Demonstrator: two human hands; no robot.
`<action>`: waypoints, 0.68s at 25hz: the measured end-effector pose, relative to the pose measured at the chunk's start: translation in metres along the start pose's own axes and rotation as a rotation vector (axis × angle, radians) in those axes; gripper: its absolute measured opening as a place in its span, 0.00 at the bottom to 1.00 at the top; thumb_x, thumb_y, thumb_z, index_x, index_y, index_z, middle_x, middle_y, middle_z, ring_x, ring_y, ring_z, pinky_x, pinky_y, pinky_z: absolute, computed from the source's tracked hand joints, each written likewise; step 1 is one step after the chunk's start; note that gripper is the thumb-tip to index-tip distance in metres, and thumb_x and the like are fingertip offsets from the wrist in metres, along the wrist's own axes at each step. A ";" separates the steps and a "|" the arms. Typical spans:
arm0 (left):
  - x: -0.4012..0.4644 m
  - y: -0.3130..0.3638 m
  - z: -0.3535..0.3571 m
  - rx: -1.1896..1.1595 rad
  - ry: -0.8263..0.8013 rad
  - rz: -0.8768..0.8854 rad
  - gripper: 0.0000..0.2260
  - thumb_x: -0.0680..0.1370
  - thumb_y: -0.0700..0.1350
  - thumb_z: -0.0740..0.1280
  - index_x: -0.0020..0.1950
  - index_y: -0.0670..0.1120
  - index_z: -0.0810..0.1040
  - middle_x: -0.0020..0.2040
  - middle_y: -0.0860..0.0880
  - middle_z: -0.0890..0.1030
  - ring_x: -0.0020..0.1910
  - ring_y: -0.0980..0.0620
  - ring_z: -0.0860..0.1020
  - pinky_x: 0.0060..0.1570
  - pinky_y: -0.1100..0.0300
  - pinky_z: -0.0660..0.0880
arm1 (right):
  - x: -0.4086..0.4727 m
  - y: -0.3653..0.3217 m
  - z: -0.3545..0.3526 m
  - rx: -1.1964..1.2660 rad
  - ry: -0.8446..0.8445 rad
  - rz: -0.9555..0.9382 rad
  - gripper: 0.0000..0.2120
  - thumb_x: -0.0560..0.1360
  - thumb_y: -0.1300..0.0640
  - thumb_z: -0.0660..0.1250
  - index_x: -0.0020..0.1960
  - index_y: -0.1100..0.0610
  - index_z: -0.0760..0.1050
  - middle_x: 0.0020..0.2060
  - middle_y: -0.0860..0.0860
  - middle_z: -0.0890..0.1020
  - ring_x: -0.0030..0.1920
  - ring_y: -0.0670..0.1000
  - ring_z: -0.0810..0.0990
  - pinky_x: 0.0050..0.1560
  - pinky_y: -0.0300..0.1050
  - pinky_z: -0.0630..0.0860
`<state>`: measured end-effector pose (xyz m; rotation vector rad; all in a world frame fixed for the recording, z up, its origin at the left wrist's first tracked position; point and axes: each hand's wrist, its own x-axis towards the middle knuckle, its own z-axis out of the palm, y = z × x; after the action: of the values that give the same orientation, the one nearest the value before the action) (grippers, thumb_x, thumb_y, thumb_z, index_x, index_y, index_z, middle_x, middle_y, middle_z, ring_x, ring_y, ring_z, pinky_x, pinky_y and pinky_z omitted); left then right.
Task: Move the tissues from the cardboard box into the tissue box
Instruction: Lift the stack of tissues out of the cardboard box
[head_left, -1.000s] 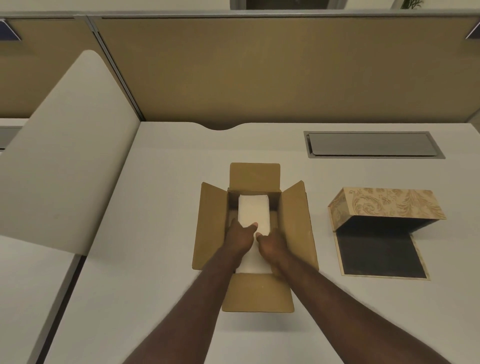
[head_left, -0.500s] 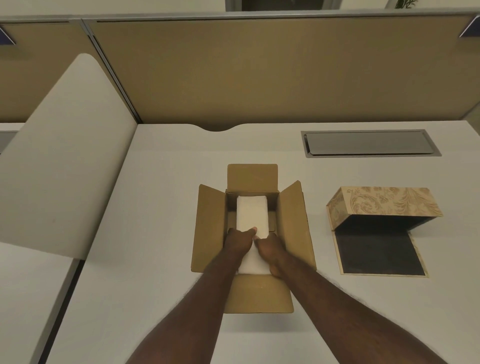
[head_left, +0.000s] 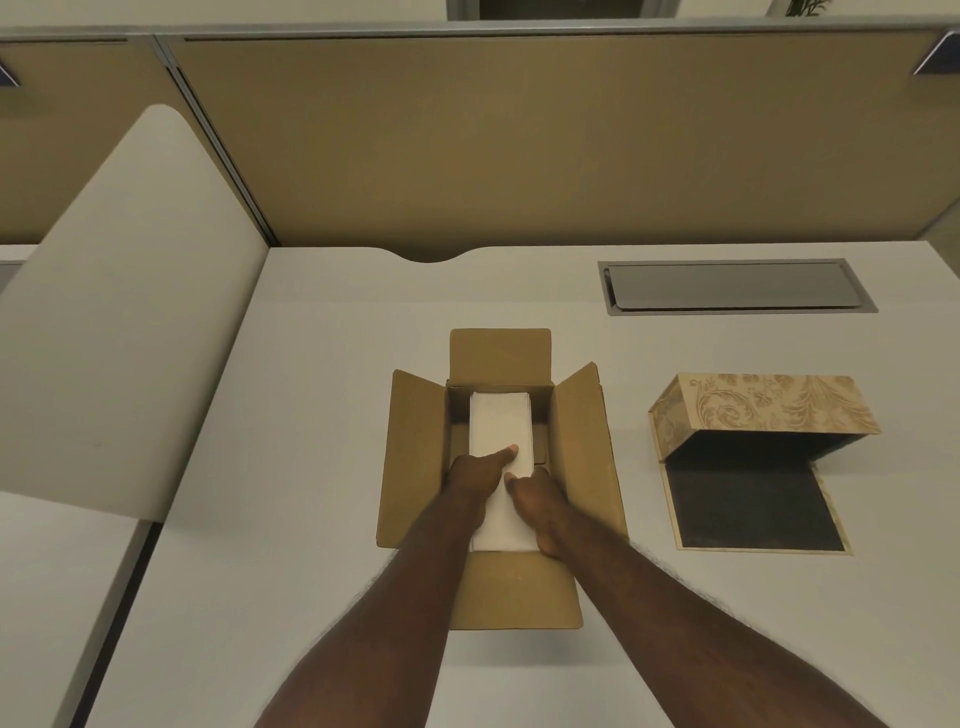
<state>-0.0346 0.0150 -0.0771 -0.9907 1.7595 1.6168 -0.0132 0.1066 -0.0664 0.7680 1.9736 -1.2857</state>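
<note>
An open brown cardboard box (head_left: 415, 457) sits mid-table with all flaps spread. A white stack of tissues (head_left: 500, 423) stands in it, its near end raised to the box rim. My left hand (head_left: 475, 475) grips the stack's left side, thumb lying on top. My right hand (head_left: 535, 499) grips the right side, fingers down along it. To the right lies the gold-patterned tissue box (head_left: 763, 405), hinged open, its dark inside facing me and its black-lined flap (head_left: 748, 506) flat on the table.
A white table (head_left: 311, 415) carries everything. A grey metal cable hatch (head_left: 735, 286) is set into it at the back right. Tan partition walls close the back, and a white curved divider (head_left: 119, 322) stands on the left.
Both hands have slid slightly toward me along the tissue stack, and its near end looks a little higher. The boxes have not moved.
</note>
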 end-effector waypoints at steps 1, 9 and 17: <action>0.000 0.001 0.001 0.015 0.004 0.001 0.28 0.74 0.53 0.73 0.67 0.37 0.73 0.63 0.40 0.78 0.57 0.42 0.77 0.51 0.53 0.73 | 0.000 0.000 0.000 -0.005 0.000 -0.001 0.24 0.82 0.49 0.57 0.73 0.61 0.64 0.68 0.59 0.74 0.66 0.59 0.75 0.68 0.53 0.73; 0.006 0.003 0.008 0.054 0.009 -0.020 0.32 0.72 0.57 0.74 0.68 0.38 0.71 0.65 0.41 0.77 0.62 0.41 0.76 0.63 0.46 0.74 | 0.002 0.002 -0.001 0.015 0.012 -0.001 0.23 0.83 0.50 0.56 0.74 0.61 0.63 0.70 0.58 0.72 0.67 0.59 0.74 0.68 0.54 0.72; 0.009 0.001 -0.002 0.040 -0.011 -0.009 0.32 0.74 0.62 0.69 0.67 0.39 0.74 0.64 0.41 0.78 0.61 0.41 0.77 0.64 0.45 0.74 | 0.001 -0.001 0.001 -0.042 0.011 -0.003 0.23 0.83 0.49 0.56 0.74 0.59 0.63 0.69 0.57 0.73 0.67 0.58 0.74 0.68 0.51 0.73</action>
<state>-0.0404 0.0117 -0.0838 -0.9684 1.7711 1.5722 -0.0141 0.1056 -0.0674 0.7536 2.0043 -1.2407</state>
